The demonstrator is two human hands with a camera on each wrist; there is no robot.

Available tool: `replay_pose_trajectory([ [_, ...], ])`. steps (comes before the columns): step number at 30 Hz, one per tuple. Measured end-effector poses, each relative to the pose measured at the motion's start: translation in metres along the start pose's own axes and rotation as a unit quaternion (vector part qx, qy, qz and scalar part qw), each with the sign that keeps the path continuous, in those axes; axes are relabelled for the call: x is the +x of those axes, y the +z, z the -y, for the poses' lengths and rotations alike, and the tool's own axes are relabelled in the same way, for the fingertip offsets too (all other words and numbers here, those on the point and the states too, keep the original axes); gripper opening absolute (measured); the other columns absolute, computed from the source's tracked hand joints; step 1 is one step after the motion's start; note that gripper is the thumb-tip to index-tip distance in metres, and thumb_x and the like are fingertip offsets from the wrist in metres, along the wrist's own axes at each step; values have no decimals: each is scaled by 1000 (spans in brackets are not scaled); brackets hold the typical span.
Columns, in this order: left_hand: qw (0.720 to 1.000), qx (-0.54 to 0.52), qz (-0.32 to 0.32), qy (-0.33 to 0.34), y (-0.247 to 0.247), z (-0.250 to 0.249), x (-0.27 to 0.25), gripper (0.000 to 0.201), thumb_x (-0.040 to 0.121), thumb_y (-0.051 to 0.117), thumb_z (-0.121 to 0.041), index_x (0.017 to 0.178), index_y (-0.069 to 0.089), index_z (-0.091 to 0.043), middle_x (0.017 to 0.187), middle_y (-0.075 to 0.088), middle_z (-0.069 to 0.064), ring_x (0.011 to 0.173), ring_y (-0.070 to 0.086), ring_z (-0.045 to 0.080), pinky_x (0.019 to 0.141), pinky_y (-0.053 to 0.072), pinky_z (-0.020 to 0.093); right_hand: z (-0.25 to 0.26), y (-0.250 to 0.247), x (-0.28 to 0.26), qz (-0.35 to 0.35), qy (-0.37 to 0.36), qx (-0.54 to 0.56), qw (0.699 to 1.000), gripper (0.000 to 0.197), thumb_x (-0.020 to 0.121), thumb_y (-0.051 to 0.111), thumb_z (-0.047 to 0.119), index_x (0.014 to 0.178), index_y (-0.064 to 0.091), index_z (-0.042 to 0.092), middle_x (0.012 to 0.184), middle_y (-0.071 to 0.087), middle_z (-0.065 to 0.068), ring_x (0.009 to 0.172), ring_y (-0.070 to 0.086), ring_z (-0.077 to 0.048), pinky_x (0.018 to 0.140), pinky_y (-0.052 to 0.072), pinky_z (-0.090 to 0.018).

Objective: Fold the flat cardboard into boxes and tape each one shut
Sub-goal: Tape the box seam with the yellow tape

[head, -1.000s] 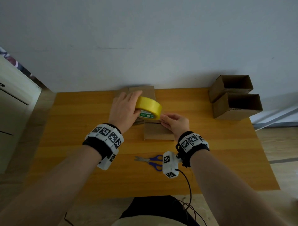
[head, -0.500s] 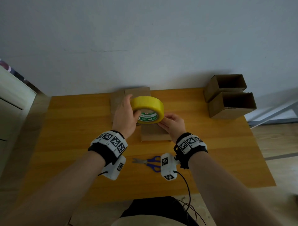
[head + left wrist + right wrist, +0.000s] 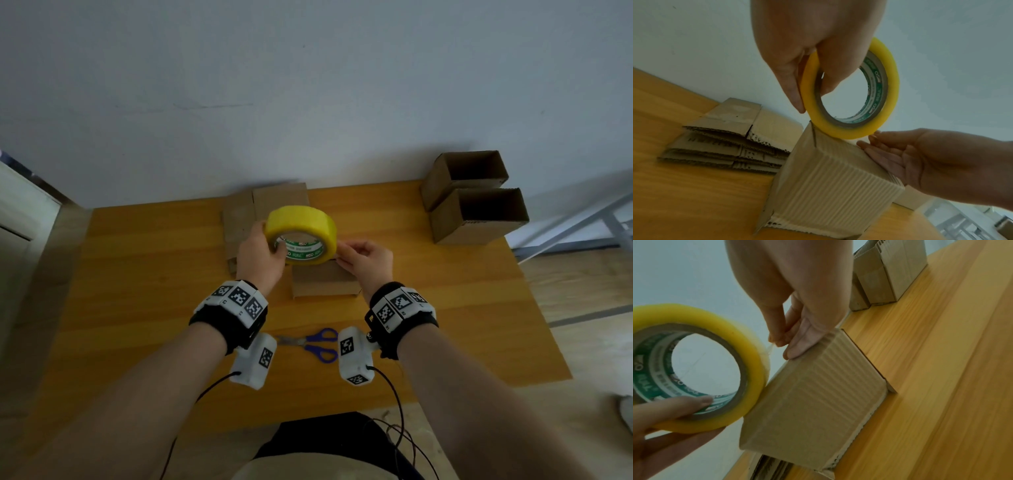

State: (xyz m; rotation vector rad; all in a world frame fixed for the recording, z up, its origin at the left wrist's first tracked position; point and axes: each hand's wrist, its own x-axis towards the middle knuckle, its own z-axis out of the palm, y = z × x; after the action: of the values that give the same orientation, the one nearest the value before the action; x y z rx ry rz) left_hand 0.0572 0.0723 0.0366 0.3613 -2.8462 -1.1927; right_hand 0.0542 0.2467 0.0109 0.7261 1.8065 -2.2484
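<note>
A yellow tape roll (image 3: 301,234) stands on edge above a folded brown cardboard box (image 3: 323,282) in the middle of the wooden table (image 3: 137,274). My left hand (image 3: 270,240) grips the roll, thumb inside the core and fingers on the outer face. My right hand (image 3: 342,251) pinches the loose tape end at the roll's right side, just over the box's top edge. In the right wrist view the thin tape end (image 3: 771,346) runs from the roll (image 3: 701,369) to the pinching fingertips (image 3: 777,340). The left wrist view shows the roll (image 3: 851,91) touching the box (image 3: 834,186).
A stack of flat cardboard (image 3: 239,219) lies behind my left hand, near the wall. Two open-topped boxes (image 3: 479,216) stand at the table's back right corner. Blue-handled scissors (image 3: 315,344) lie near the front edge between my wrists.
My left hand has turned the roll from nearly flat up onto its edge, with the thumb now in the core. My right hand has risen from the box to the roll's right edge.
</note>
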Motion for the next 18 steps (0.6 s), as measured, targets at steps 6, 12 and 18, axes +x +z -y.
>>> replay_pose_trajectory([
  [6,999,-11,15,43,6,-4,-3,29,91,55,-10,119,45,-10,87,61,6,75,63,23,61,49,30,-8,-10,-7,-65,-48,-23,996,12,84,68,2,76,62,8,79,63,-10,77,64,-18,71,57,-24],
  [12,998,3,9,54,8,-13,-7,35,90,57,-10,123,46,-9,91,62,7,76,59,19,63,43,27,-10,-18,-6,-81,-8,60,995,3,93,55,1,92,54,3,88,58,-12,81,62,-17,66,57,-19],
  [18,999,-41,5,-22,16,-21,-2,22,93,55,-22,104,54,-3,96,63,13,89,63,31,67,47,33,-7,-21,-3,-60,14,100,993,8,96,50,2,89,49,5,92,57,-15,85,62,-20,62,57,-19],
])
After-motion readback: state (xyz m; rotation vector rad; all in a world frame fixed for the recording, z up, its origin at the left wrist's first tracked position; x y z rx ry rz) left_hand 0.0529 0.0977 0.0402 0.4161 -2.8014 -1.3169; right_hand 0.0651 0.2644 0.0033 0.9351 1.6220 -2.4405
